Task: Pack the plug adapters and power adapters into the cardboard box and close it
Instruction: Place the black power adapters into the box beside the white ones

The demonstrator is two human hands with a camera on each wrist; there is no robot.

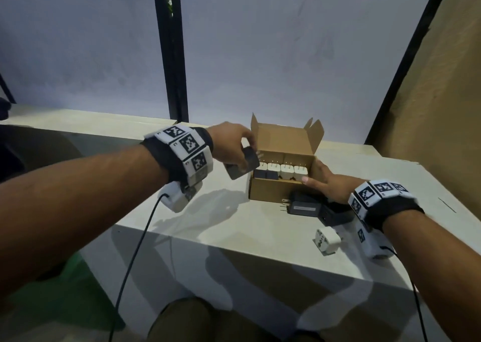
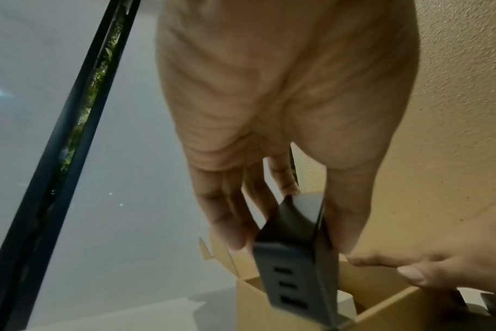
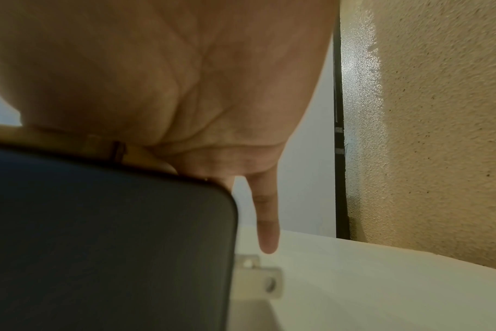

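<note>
The open cardboard box (image 1: 276, 189) stands mid-table, its lid flap upright at the back. Inside, two dark adapters (image 1: 265, 175) and several white ones (image 1: 294, 173) stand in a row, the white ones' prongs up. My left hand (image 1: 246, 154) grips a dark grey power adapter (image 1: 240, 169) with USB ports (image 2: 295, 268), tilted just above the box's left edge. My right hand (image 1: 316, 177) holds the box's front right corner, thumb on the front rim. A black power adapter (image 1: 303, 206) lies in front of the box, a white plug adapter (image 1: 326, 240) nearer me.
A second black adapter (image 1: 335, 215) lies under my right wrist, and one fills the right wrist view (image 3: 99, 235). The pale table (image 1: 234, 227) ends close in front of me. A textured beige wall (image 1: 442, 107) stands on the right, a dark post (image 1: 171, 55) behind.
</note>
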